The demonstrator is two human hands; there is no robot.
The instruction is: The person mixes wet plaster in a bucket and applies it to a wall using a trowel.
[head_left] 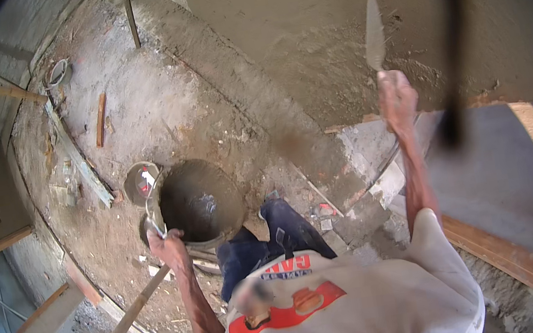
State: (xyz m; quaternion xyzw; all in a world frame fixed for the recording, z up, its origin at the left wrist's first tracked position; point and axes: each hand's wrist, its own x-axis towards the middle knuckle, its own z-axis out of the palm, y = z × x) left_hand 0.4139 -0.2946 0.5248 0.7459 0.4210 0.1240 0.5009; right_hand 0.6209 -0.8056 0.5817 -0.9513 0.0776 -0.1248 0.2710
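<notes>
At far right, right hand (398,97) grips trowel (373,35) near mortared surface (304,45); nearer left, left hand (170,247) clamps bucket (231,181) edge. Apparent step: plastering; next stroke likely requires trowel laid flat.

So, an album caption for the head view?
Right hand holding a grey leaf-shaped metal trowel before a brown plastered wall, left hand gripping a round grey-brown bucket.

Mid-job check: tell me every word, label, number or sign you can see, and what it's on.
Off-white fabric T-shirt, chest: large red letters and smaller dark letters; I don't copy printed wording.
Red-and-white scrap in the small round grey bucket: too small and blurred to read.
Pointed grey metal trowel and large round dark mortar bucket: no lettering visible.
</notes>
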